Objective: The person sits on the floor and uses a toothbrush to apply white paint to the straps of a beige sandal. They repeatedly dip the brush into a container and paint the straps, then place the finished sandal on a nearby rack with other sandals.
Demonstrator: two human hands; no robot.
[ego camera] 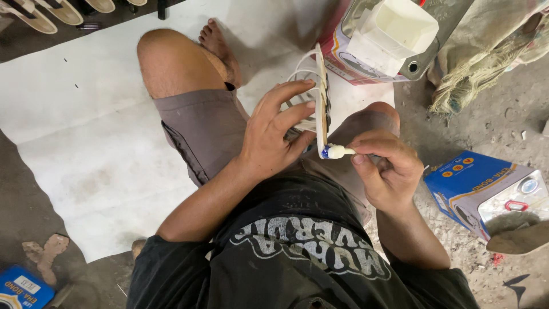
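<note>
My left hand (273, 133) grips a pale sandal sole (322, 97) held on edge above my lap, its white straps (300, 74) curving out to the left. My right hand (384, 167) pinches a small white glue tube (337, 151) with a blue tip, and the tip touches the lower end of the sole's edge. Both hands sit close together over my knees, and I am seated on the floor in grey shorts and a black shirt.
A red and white tin (366, 51) with a white plastic funnel stands behind the sole. A blue adhesive tin (486, 191) lies at the right on the dirty floor. White sheet (86, 114) covers the floor at left. Several finished sandals (51, 11) line the top left. Another blue tin (23, 289) sits bottom left.
</note>
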